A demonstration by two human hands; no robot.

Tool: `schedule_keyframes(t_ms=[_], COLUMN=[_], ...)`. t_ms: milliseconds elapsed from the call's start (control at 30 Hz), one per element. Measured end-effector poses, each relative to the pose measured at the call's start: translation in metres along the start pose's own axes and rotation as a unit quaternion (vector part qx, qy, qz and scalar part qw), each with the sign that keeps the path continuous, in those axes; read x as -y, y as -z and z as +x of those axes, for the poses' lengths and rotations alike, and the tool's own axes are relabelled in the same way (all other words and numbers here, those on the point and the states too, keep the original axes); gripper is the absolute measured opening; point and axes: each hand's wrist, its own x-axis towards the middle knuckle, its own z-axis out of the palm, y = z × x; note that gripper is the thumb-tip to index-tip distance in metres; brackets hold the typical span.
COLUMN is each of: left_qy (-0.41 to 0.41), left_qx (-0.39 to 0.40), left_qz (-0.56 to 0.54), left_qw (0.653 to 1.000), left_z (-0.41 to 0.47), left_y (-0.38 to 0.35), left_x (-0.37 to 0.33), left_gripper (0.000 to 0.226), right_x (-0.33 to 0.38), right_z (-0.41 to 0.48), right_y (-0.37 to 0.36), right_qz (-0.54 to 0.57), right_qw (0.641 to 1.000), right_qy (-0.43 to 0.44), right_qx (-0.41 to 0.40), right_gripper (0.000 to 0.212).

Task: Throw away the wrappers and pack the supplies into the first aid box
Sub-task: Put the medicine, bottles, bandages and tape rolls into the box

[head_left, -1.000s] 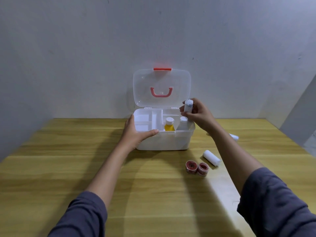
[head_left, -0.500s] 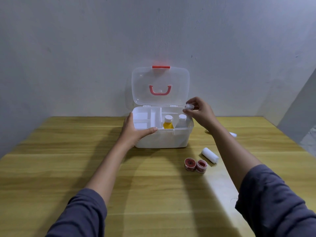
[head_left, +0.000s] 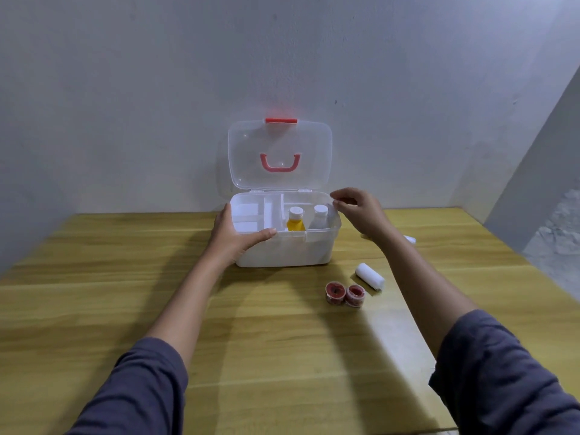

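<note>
The white first aid box (head_left: 282, 252) stands at the back of the wooden table with its clear lid (head_left: 279, 152) raised. Inside, on the right, stand a yellow bottle (head_left: 295, 220) and a white bottle (head_left: 319, 216); a third clear item shows faintly at the box's right end. My left hand (head_left: 235, 237) grips the box's front left rim. My right hand (head_left: 357, 211) hovers at the box's right rim, fingers loosely apart and holding nothing. On the table to the right lie a white bandage roll (head_left: 370, 276) and two red tape rolls (head_left: 345, 295).
A small white object (head_left: 409, 239) lies behind my right forearm, mostly hidden. A grey wall rises right behind the box. The table's right edge (head_left: 533, 268) runs diagonally close to the supplies.
My right hand lowered the small white bottle into the box's right side and let go of it. The left hand stayed on the box.
</note>
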Motion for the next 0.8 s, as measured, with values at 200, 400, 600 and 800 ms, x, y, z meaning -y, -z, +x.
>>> schedule_keyframes(t_ms=[200,400,600,800], left_qy=[-0.001,-0.003,-0.014,-0.018], left_qx=[0.005,0.003,-0.017,-0.01], left_qz=[-0.007,-0.005,-0.005,-0.004], left_qw=[1.0,1.0,1.0,1.0], left_z=[-0.002,-0.002,0.0,0.002], left_y=[0.001,0.001,-0.002,-0.003], left_x=[-0.003,-0.003,0.0,0.005], left_gripper=[0.101,0.091,0.079,0.065], right_x=[-0.043,-0.09,-0.119,-0.132], right_z=[-0.068,-0.087,-0.058,-0.022], right_y=[0.002,0.014,0.025,0.032], right_qz=[-0.076,-0.278,-0.329,-0.354], right_qw=[0.997,0.953,0.941,0.931], right_qy=[0.023,-0.005,-0.034,-0.063], right_qx=[0.009,0.122,0.075,0.065], right_gripper=[0.037,0.053,0.056,0.059])
